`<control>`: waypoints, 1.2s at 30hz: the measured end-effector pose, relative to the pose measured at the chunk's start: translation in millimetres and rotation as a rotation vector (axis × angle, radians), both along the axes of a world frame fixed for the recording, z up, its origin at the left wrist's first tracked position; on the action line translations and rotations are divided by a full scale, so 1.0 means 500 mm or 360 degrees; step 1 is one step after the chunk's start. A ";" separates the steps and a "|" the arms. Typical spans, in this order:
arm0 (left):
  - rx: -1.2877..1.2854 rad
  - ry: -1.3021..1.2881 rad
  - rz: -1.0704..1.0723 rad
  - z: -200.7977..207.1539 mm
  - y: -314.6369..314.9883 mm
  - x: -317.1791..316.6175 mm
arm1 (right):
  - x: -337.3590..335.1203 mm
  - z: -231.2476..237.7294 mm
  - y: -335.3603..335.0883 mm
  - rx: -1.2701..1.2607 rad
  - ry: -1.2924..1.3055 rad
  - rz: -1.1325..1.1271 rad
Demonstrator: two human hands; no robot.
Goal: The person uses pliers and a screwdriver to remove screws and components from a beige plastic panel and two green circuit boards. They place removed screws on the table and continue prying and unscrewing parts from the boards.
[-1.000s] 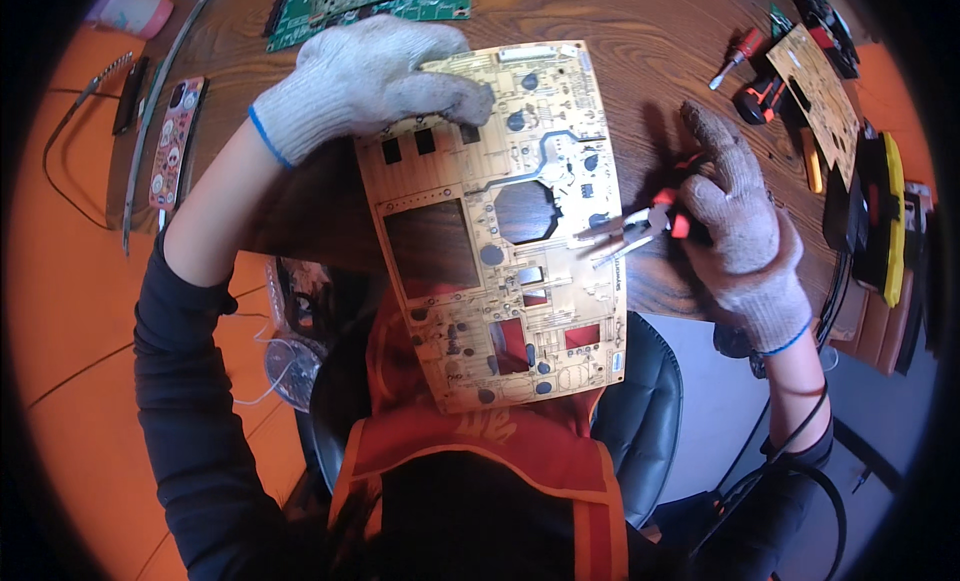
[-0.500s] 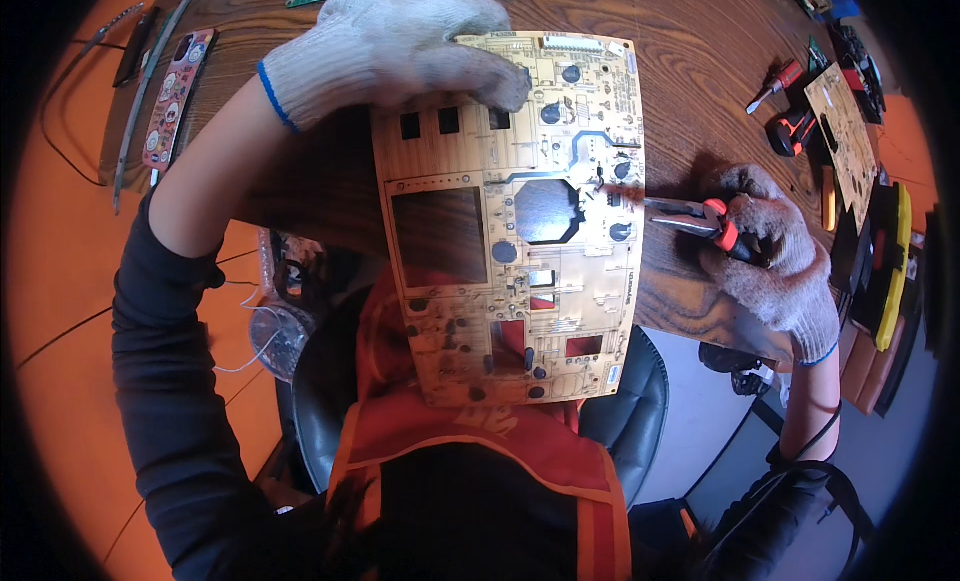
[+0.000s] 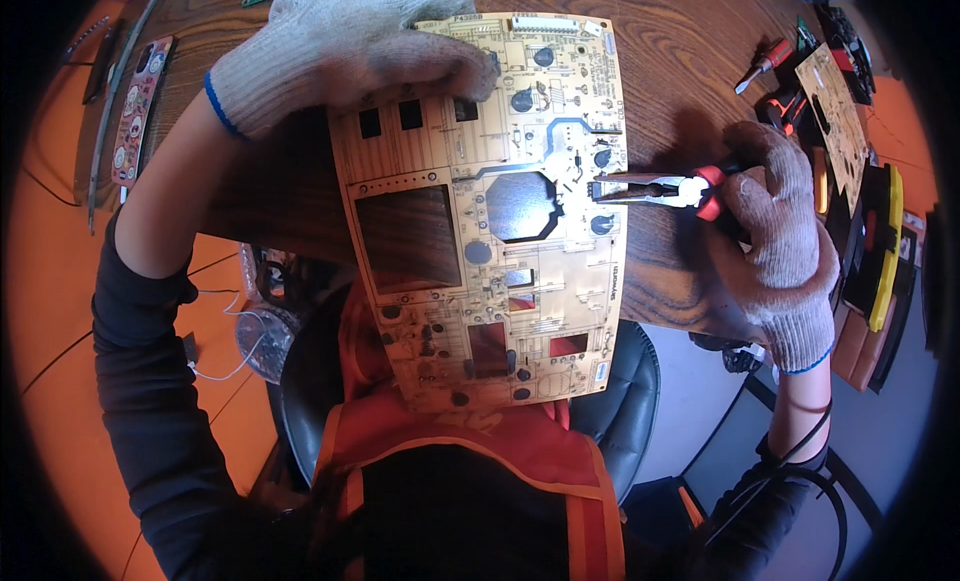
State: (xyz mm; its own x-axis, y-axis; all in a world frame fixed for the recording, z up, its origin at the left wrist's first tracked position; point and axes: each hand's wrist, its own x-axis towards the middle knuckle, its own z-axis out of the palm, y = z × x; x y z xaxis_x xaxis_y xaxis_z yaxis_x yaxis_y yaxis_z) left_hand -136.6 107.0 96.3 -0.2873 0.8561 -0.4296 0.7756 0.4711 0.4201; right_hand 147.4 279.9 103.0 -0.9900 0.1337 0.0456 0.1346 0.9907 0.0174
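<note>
A large tan circuit board [image 3: 430, 311], with several cut-outs and small dark components, is tilted over the table's near edge and my lap. My gloved left hand [image 3: 370, 56] grips its far left edge, the thumb lying across the face. In my gloved right hand [image 3: 780, 211] is a pair of red-handled pliers [image 3: 690, 191]. Its jaws point left and are parted around a small dark component near the board's right edge; whether they clamp it I cannot tell. Both gloves are whitish knit with blue cuffs.
On the wooden table [image 3: 680, 41] at right lie a red screwdriver [image 3: 765, 63], a second tan board [image 3: 835, 131] and a yellow-edged dark tool [image 3: 885, 251]. A phone in a patterned case [image 3: 143, 111] lies at far left. Below the table is a dark chair [image 3: 630, 391].
The board and my left hand have shifted slightly left. The pliers have turned, and their jaws now reach over the board's right edge. My right hand has tilted more upright.
</note>
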 end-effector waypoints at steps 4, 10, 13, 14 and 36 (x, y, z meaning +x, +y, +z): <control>0.0337 -0.0053 -0.0257 -0.013 -0.006 -0.005 | 0.001 0.004 -0.006 0.0393 -0.0125 0.0097; 0.0075 -0.0220 0.0120 0.010 0.003 0.018 | 0.011 0.044 0.002 0.0254 -0.0368 0.0190; -0.0108 -0.0200 0.0285 0.025 0.012 0.020 | 0.009 0.042 0.025 0.0337 -0.0374 0.0374; -0.0037 -0.0173 0.0207 0.025 0.011 0.020 | 0.008 0.039 0.034 0.0379 -0.0342 0.0456; 0.0481 -0.0071 -0.0190 -0.023 0.005 0.017 | 0.047 0.041 -0.027 -0.0144 -0.1038 -0.0192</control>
